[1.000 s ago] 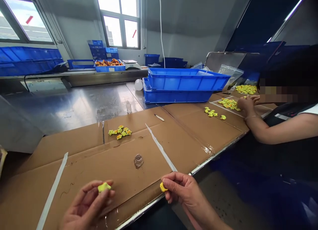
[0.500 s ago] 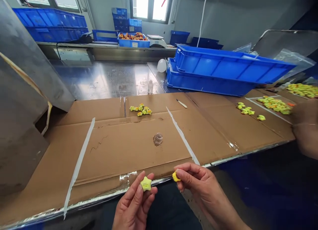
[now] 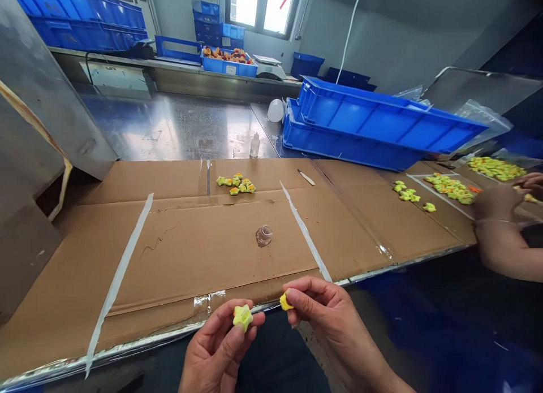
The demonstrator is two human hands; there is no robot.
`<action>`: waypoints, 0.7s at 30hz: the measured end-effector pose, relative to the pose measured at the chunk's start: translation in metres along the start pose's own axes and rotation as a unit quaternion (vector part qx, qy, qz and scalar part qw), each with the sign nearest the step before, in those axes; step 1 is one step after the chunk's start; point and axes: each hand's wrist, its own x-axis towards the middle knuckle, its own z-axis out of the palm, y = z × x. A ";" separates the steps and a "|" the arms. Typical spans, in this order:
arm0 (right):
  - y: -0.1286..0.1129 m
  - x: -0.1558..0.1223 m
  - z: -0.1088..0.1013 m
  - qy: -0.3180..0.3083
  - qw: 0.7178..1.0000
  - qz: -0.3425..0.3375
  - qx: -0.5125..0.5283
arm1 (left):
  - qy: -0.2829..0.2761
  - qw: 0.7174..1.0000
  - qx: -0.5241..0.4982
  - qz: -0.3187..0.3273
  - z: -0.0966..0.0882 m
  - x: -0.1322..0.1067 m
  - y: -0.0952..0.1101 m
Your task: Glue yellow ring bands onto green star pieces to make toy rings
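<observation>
Between thumb and fingers, my left hand (image 3: 223, 345) holds a pale yellow-green star-shaped piece (image 3: 242, 317), with a bit of orange showing at its left edge. My right hand (image 3: 326, 319) pinches a small deeper-yellow piece (image 3: 285, 301), partly covered by the fingers. Both hands are in front of the table's near edge, a short way apart. On the cardboard beyond them stands a small clear glass jar (image 3: 265, 233) in a dark wet-looking patch. Farther back lies a small pile of yellow-green and orange pieces (image 3: 237, 184).
A craft knife-like tool (image 3: 306, 177) lies on the cardboard (image 3: 203, 257), and a small clear bottle (image 3: 254, 145) stands behind. Stacked blue crates (image 3: 382, 116) rise at back right. At right, another person's hands (image 3: 503, 203) are near more yellow pieces (image 3: 449, 188). A metal panel (image 3: 46, 99) stands left.
The star in my left hand has tilted, so an orange bit now shows at its edge. Both hands keep their hold. The view has shifted slightly, bringing more of the other person's arms into sight.
</observation>
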 end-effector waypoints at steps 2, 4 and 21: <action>0.000 0.001 0.000 -0.001 1.000 0.000 0.004 | -0.007 1.000 0.019 0.023 0.000 0.001 -0.001; 0.000 0.001 0.000 0.002 1.000 0.000 0.004 | -0.024 0.997 0.038 0.060 -0.001 0.004 -0.002; -0.034 0.045 -0.010 -0.017 0.959 -0.179 -0.219 | -0.015 0.997 -0.052 0.056 -0.005 0.015 -0.003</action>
